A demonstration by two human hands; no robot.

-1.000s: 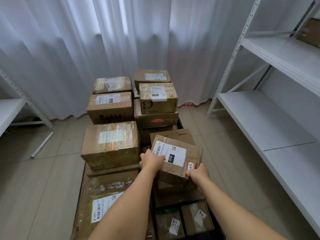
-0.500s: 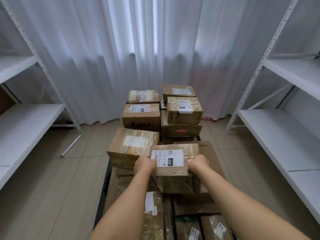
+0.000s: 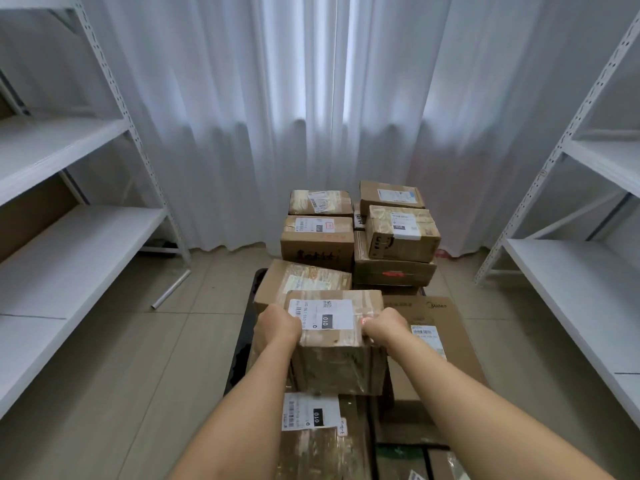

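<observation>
A small taped cardboard box [image 3: 337, 362] with a white "010" label on top is held in front of me, lifted above the pile. My left hand [image 3: 278, 322] grips its left top edge. My right hand [image 3: 384, 325] grips its right top edge, with the fingers curled over the top. Below and beyond it lies a pile of cardboard boxes [image 3: 398, 244] on a dark cart [image 3: 242, 348], several of them bearing shipping labels. A flat parcel [image 3: 311, 431] with another "010" label lies under the held box.
White metal shelves stand on the left [image 3: 79, 247] and on the right [image 3: 568, 271], both close to the cart. A white curtain [image 3: 311, 116] hangs behind the pile. A loose metal bar [image 3: 171, 289] lies on the tiled floor by the left shelf.
The held box has come level, its label now facing up. My view has swung left and upward, bringing the left shelf into sight. Both hands keep their hold.
</observation>
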